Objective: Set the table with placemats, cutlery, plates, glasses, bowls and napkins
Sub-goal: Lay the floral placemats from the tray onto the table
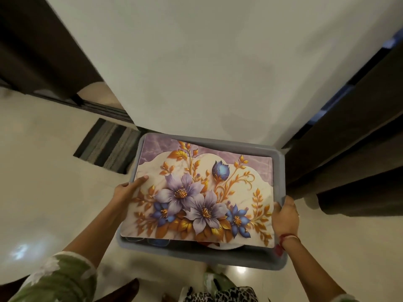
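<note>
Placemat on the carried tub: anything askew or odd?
Mildly. The floral placemat lies atop the grey tub shifted left: it covers the left rim, pinned by the left hand, while the right rim, in the grip of the right hand, shows bare. Nothing looks spilled or damaged.

A green, white-flowered sleeve (pixel 54 277) on the left arm; seemingly a red thread (pixel 289 237) round the right wrist.
</note>
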